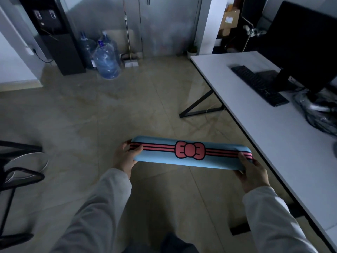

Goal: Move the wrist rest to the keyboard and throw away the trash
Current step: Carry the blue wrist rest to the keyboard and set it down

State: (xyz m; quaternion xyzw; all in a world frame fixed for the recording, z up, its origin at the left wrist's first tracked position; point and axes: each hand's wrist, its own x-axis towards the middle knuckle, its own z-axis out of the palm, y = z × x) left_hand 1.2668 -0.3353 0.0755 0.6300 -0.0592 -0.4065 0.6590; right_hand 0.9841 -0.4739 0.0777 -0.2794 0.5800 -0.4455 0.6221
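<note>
A long blue wrist rest (164, 157) with red stripes and a red bow is held level above the floor, just left of the desk edge. My left hand (125, 157) grips its left end and my right hand (252, 172) grips its right end. A black keyboard (259, 84) lies on the white desk (264, 125) at the far right, in front of a dark monitor (306, 42). A crumpled dark plastic bag (317, 110) lies on the desk beside the keyboard's near end.
Black desk legs (198, 105) stand on the tiled floor. Water jugs (106, 59) and a black dispenser (54, 33) stand at the back left wall. A black chair frame (16, 172) with cables is at the left. Cardboard boxes (229, 21) sit behind the desk.
</note>
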